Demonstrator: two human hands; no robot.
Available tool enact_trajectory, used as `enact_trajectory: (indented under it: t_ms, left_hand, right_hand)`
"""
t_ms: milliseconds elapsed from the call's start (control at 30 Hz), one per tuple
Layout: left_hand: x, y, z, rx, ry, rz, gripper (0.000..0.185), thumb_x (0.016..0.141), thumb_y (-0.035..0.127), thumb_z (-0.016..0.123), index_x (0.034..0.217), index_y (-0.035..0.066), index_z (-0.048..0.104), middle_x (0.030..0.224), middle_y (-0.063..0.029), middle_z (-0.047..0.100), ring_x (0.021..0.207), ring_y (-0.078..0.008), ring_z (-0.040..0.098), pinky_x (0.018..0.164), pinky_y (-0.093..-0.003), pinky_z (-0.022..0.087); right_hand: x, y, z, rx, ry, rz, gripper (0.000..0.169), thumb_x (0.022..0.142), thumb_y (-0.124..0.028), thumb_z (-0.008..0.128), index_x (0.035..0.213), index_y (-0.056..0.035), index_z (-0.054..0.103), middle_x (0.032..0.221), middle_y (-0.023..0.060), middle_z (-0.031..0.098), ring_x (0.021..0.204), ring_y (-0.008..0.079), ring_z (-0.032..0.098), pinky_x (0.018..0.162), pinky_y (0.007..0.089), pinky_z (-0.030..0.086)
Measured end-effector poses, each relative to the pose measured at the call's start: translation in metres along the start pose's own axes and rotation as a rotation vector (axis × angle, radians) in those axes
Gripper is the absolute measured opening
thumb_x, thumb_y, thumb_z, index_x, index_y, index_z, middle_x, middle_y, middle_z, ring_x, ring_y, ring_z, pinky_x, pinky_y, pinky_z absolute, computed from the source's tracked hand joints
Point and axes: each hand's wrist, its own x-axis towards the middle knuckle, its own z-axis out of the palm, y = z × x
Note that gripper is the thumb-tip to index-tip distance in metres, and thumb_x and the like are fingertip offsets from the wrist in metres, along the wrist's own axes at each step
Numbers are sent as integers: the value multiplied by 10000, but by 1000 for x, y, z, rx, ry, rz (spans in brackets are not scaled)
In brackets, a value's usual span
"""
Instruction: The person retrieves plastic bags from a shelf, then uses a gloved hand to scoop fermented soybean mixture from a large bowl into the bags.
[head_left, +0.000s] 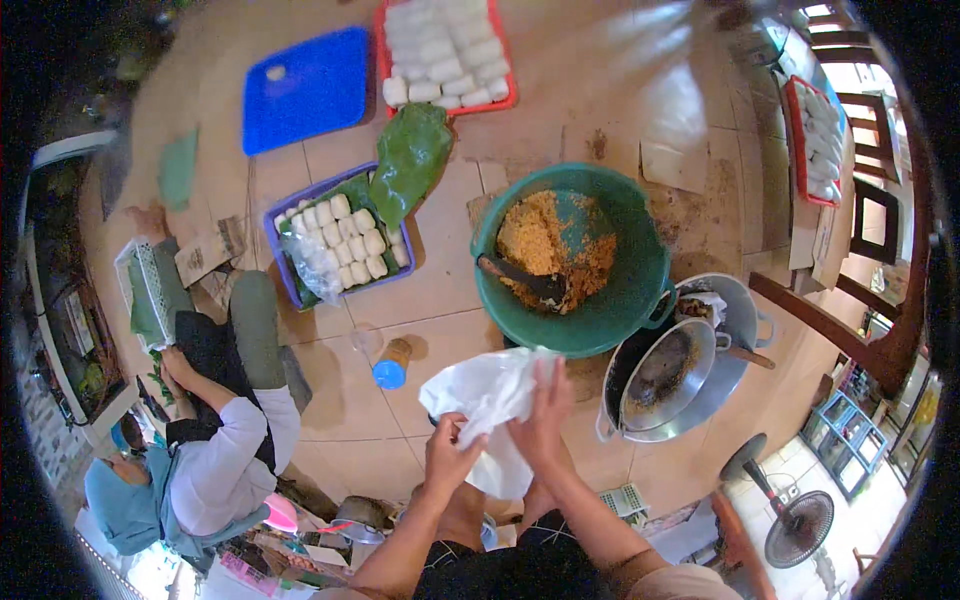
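Observation:
A crumpled white sheet, perhaps a plastic bag (480, 386), is held up between my two hands. My left hand (451, 454) pinches its lower middle between thumb and fingers. At its right edge, my right hand (544, 420) holds it with the fingers stretched upward; motion blurs them. Just beyond the sheet stands a large green plastic basin (570, 341). Inside the basin lie an orange-yellow crumbly mass (531, 232), a browner portion (600, 262) and a dark wooden spatula (517, 276). A jar with a blue lid (391, 367) stands left of the sheet.
Pale rolls fill a purple tray (405, 274) and a red tray (512, 97). A banana leaf (412, 161) overlaps the purple tray. Nearby are a blue tray (300, 90) and metal pans (667, 375). At left, a seated person (217, 442) holds a white basket (150, 292).

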Motion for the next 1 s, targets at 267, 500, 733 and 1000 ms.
enact_trajectory:
  t_ms: [267,500,733,1000]
  left_hand:
    - [26,51,-13,187,239,184,678,512,95,765,1119,28,469,1084,-142,490,989,-281,477,848,-365,386]
    - [-1,55,-10,252,345,226,831,495,131,786,1205,-12,379,1164,-171,455,1089,-323,431,946,-401,331]
    - [3,80,-46,-125,-219,-257,547,660,76,703,1151,18,467,1092,-103,557,1007,-193,534,855,-312,421]
    - [5,229,-74,-581,-645,-326,391,805,194,617,1130,11,499,982,-32,598,876,-138,577,776,-271,464]
  right_hand:
    - [27,29,-31,455,20,-125,338,546,-91,704,867,-62,603,1186,143,467,1070,325,427,897,428,347]
    - [-24,34,-37,1222,-434,637,251,793,-157,601,1018,-51,566,1046,77,556,937,185,541,774,331,459]
    - [9,21,-111,947,70,567,162,769,-106,588,917,-46,569,857,72,625,802,228,602,703,296,458]
    - [19,69,-206,280,159,234,379,722,-152,643,1040,14,522,937,174,589,883,262,577,769,324,435]
